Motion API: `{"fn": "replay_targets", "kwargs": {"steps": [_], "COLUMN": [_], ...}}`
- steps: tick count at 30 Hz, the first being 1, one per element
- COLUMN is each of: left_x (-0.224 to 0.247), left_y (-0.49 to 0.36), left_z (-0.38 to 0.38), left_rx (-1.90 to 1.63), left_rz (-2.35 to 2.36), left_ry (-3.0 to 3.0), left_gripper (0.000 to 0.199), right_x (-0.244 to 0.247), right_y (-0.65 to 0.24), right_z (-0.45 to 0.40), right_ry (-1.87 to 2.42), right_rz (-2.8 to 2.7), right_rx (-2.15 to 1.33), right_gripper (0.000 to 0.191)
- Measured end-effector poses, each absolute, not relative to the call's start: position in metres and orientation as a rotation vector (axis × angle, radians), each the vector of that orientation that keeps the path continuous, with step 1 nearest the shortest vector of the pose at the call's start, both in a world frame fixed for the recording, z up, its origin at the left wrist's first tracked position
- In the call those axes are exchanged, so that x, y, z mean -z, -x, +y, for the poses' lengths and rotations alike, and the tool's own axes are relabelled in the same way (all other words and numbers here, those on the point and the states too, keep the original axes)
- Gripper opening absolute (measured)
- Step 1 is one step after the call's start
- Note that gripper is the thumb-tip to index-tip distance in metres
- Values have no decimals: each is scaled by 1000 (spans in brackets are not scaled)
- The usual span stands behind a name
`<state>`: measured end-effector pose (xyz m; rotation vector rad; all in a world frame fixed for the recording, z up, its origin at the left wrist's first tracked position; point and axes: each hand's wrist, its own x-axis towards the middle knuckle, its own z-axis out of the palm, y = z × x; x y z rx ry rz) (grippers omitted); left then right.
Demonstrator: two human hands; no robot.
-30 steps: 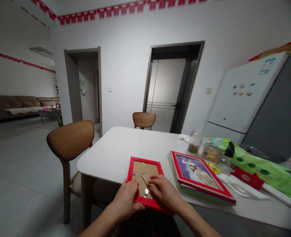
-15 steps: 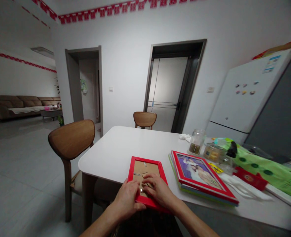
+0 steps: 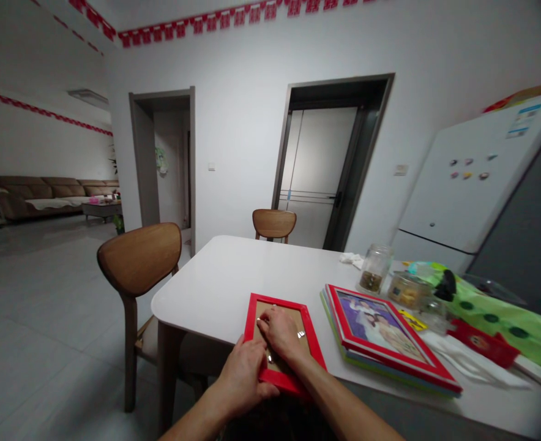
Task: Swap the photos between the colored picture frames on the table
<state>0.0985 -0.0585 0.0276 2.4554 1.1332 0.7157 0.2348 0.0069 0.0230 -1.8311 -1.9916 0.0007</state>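
Note:
A red picture frame (image 3: pixel 315 343) lies back side up at the table's near edge, showing its brown backing board (image 3: pixel 293 317) and small metal clips. My left hand (image 3: pixel 245 373) grips the frame's lower left corner, thumb along the near edge. Over the backing, my right hand (image 3: pixel 282 334) has its fingers bent together at a clip near the board's left side; whether anything is between the fingertips is too small to tell. To the right is a stack of frames, topped by a red one with a photo of people (image 3: pixel 376 324).
On the white table (image 3: pixel 234 263), the right side holds a glass jar (image 3: pixel 374 269), a lidded container (image 3: pixel 407 291), white tissue, a red item (image 3: pixel 481 343) and a green bag (image 3: pixel 504 318). Wooden chairs stand at the left (image 3: pixel 142 257) and far side (image 3: pixel 274 223).
My right hand has moved up and left over the backing, from the lower middle to the clip at the left. The left hand keeps its hold. The view has shifted slightly.

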Motion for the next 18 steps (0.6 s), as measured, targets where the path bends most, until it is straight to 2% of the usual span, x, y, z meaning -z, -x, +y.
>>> {"fn": "replay_targets", "kwargs": {"steps": [4,11,18], "left_x": [-24,-27,-20], "left_y": [-98,-97,-98], "left_z": [-56,-58,-52], "left_rx": [-661,-663,-687], "left_rz": [1180,1188,1194], "left_ry": [-2471,-2493,-2473], "left_gripper": [42,37,40], "right_x": [-19,-15,-18], "right_y": [-250,-261,-258], "right_z": [14,22,22], "right_ry": [1945,1944,1929], "right_rz": [-1885,-1908,-1908], "right_rx": [39,-11,-11], "right_gripper": [36,33,32]}}
